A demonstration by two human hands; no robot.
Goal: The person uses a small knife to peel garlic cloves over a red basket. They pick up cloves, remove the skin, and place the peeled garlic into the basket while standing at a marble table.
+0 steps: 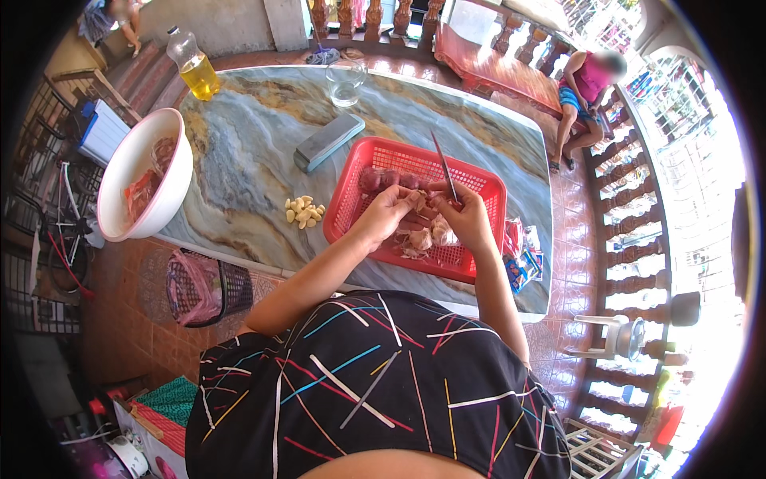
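Observation:
Over a red plastic basket, my right hand grips a knife, its blade pointing up and away from me. My left hand pinches a small piece of garlic with papery skin, mostly hidden by the fingers. Both hands meet close together at this piece. Beneath them in the basket lie unpeeled garlic bulbs and loose skins. Several red onions sit along the basket's far side. Left of the basket, a small pile of peeled garlic cloves rests on the marble-patterned table.
A sharpening stone, a glass and a bottle of yellow oil stand farther back. At left is a white basin with bagged contents. Small packets lie right of the basket. A person sits on a wooden bench.

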